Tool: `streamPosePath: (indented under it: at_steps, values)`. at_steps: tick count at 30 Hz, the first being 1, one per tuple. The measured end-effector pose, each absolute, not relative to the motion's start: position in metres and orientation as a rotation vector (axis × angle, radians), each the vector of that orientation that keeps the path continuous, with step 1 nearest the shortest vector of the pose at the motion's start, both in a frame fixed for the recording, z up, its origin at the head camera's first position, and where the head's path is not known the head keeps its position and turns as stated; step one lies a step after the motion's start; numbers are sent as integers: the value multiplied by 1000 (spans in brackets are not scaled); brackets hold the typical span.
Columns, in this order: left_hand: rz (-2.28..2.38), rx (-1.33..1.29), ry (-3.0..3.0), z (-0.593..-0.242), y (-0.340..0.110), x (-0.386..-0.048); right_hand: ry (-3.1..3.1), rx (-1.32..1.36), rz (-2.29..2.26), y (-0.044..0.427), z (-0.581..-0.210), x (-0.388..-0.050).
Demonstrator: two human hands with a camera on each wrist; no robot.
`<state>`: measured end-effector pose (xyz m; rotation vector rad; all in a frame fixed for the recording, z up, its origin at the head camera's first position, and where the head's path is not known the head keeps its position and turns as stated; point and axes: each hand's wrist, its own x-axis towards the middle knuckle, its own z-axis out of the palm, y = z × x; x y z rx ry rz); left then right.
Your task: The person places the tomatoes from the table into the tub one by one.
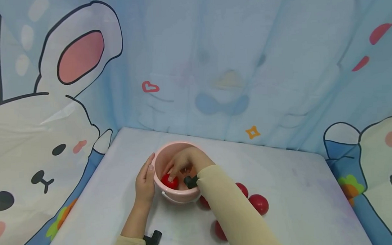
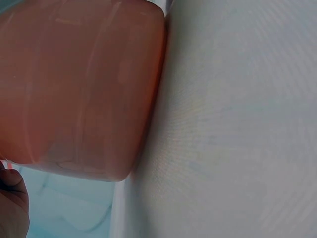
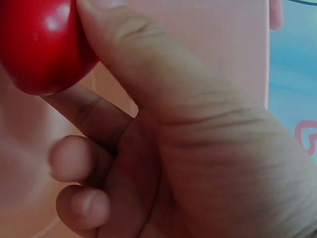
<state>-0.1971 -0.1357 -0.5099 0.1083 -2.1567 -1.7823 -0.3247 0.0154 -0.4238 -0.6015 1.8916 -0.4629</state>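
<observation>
Arm inside the pink bucket (image 1: 180, 198), I pinch a glossy red ball (image 1: 170, 181) between the thumb and finger of my right hand (image 1: 185, 159); it sits just below and left of my palm, beneath the rim. Round, it shows no long axis. My left hand (image 1: 145, 183), fingers extended, rests against the bucket's outer wall, which stands between it and the ball. More red balls (image 1: 258, 204) lie outside, beside my right forearm (image 1: 233, 207).
</observation>
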Motion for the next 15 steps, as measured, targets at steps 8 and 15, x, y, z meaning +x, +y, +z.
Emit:
streamPosePath:
  at_steps: [8,15]
  values:
    - [-1781,80,-2146,-510,-136,-198,1913,-608,-552,17,-425,-326]
    - [-1770,81,-2153,-510,-137,-197,2037,-682,-548,20,-417,-328]
